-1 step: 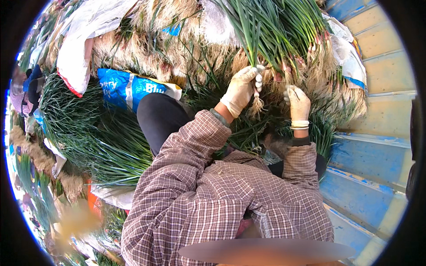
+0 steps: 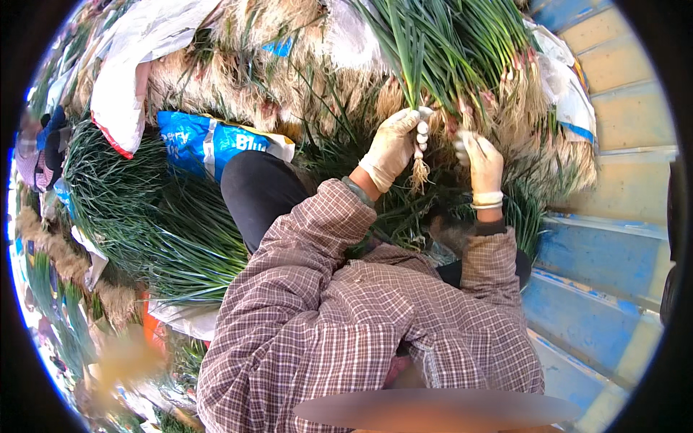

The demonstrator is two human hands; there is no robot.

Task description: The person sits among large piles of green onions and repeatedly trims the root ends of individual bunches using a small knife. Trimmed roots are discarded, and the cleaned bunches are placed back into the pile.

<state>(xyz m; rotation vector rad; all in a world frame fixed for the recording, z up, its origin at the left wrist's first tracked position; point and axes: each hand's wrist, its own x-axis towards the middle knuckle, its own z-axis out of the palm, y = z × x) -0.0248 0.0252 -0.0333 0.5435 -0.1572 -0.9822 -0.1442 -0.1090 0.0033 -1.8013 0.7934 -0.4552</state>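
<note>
My left hand [image 2: 390, 146], in a pale glove, is closed around a small bunch of green garlic [image 2: 411, 83]. The leaves point away from me, and clean white bulbs [image 2: 421, 137] with stringy roots hang out beside the thumb. My right hand [image 2: 481, 160], gloved too, is at the root ends of a larger heap of green garlic [image 2: 498, 61] with pinkish stems. Its fingers are bent together, slightly blurred; what lies between them is hard to make out.
Root-covered bundles [image 2: 216, 86] rise in front, partly under white sacking [image 2: 148, 36]. A blue plastic bag [image 2: 189, 144] is beside my left knee. Long green leaves [image 2: 159, 216] lie at left. Blue and yellow ridged panels [image 2: 606, 245] run along the right. Another person [image 2: 47, 155] is at far left.
My right hand has shifted slightly up and left among the root ends. The left hand keeps its bunch in nearly the same place.
</note>
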